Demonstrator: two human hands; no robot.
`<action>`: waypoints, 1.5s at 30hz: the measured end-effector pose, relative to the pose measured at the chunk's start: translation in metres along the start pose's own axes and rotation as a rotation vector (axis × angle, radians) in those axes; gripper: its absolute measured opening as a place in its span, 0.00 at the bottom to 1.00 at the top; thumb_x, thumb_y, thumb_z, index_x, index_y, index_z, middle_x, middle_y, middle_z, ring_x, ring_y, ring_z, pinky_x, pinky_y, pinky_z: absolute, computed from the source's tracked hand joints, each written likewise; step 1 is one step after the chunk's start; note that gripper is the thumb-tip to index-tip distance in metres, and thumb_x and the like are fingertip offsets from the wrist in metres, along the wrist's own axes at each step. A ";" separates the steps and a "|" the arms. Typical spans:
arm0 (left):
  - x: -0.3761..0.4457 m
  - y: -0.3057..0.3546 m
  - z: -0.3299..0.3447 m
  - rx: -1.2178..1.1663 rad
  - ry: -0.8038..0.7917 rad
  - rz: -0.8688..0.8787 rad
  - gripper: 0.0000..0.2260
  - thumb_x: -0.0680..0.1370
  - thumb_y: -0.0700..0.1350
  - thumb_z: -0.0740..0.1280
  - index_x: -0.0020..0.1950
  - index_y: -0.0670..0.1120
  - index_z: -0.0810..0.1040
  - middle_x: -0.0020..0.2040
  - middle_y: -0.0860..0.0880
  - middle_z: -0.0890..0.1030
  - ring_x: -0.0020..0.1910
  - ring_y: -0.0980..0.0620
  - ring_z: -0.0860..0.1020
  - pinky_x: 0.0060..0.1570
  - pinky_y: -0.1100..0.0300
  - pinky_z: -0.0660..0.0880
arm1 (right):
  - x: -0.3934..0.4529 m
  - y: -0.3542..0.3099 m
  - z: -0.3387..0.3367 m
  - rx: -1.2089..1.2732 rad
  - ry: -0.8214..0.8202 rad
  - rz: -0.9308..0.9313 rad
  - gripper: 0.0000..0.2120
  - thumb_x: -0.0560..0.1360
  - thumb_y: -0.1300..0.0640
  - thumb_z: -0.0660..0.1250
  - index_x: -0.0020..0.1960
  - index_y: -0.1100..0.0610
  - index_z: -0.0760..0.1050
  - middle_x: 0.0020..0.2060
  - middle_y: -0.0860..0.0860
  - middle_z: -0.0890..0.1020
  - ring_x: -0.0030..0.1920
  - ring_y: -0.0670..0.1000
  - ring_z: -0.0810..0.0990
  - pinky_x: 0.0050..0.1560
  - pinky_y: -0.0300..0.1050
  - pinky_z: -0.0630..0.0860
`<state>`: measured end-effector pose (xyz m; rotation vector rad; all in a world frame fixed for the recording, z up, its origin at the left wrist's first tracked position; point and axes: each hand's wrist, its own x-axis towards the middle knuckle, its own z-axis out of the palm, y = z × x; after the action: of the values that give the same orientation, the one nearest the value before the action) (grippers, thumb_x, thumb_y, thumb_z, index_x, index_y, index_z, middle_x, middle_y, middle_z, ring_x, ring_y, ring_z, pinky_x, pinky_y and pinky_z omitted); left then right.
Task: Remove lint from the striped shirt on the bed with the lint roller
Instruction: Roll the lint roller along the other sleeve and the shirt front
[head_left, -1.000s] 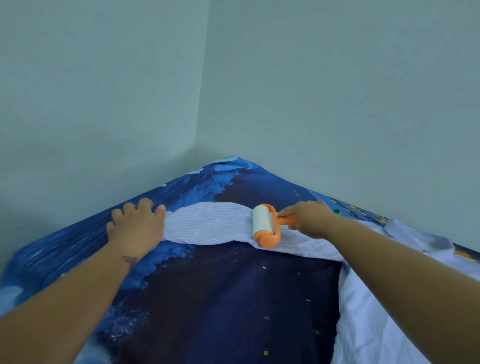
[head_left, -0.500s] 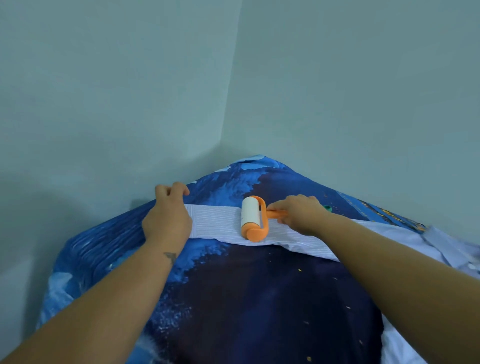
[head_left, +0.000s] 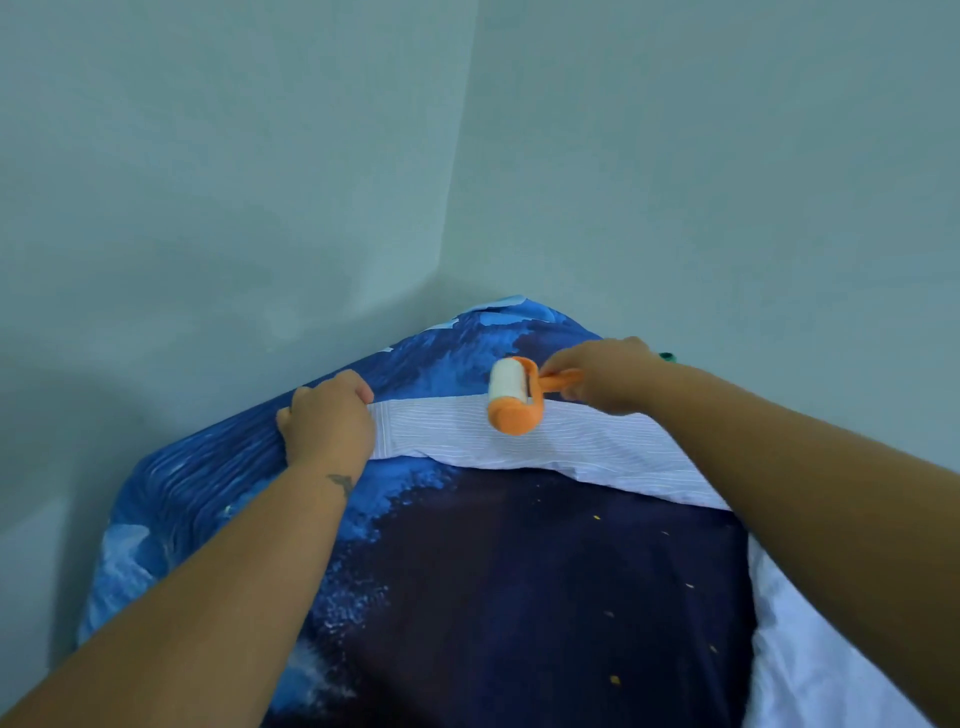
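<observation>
A sleeve of the white, finely striped shirt (head_left: 447, 434) lies stretched across the blue bed cover (head_left: 509, 582). My left hand (head_left: 324, 421) presses down on the cuff end of the sleeve, fingers curled over its edge. My right hand (head_left: 605, 374) grips the orange handle of the lint roller (head_left: 511, 397), whose white roll rests on the sleeve's far edge. The rest of the shirt runs down to the right under my right forearm.
The bed fills a corner between two pale green walls (head_left: 260, 182). A small green object (head_left: 666, 356) peeks out behind my right wrist. Tiny yellow specks dot the dark part of the bed cover.
The roller has shifted slightly toward the sleeve's far edge. My left hand stays on the cuff. The camera view has swung left.
</observation>
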<state>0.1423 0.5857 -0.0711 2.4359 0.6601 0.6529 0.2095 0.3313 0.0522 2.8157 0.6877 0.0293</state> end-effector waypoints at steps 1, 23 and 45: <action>0.001 -0.001 0.001 -0.031 0.000 0.001 0.15 0.75 0.34 0.58 0.52 0.51 0.77 0.50 0.49 0.81 0.54 0.43 0.74 0.55 0.50 0.65 | -0.005 0.012 0.000 -0.031 -0.041 0.021 0.13 0.79 0.49 0.57 0.61 0.36 0.71 0.46 0.38 0.73 0.51 0.48 0.72 0.60 0.54 0.63; 0.009 -0.001 -0.014 -0.800 0.100 -0.189 0.17 0.72 0.54 0.48 0.49 0.50 0.72 0.46 0.51 0.78 0.48 0.45 0.79 0.47 0.50 0.74 | 0.019 -0.129 -0.002 -0.030 0.136 -0.241 0.19 0.77 0.61 0.58 0.59 0.38 0.74 0.46 0.46 0.77 0.50 0.54 0.73 0.56 0.53 0.62; -0.027 0.033 -0.033 0.082 0.249 0.402 0.06 0.75 0.46 0.64 0.42 0.53 0.81 0.34 0.54 0.79 0.40 0.45 0.77 0.48 0.49 0.67 | -0.087 0.093 0.005 0.354 -0.016 0.153 0.15 0.75 0.54 0.68 0.60 0.44 0.75 0.45 0.45 0.77 0.46 0.49 0.75 0.44 0.44 0.70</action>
<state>0.1136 0.5582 -0.0354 2.6112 0.2898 1.1216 0.1745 0.2102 0.0731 3.1982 0.5147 -0.0971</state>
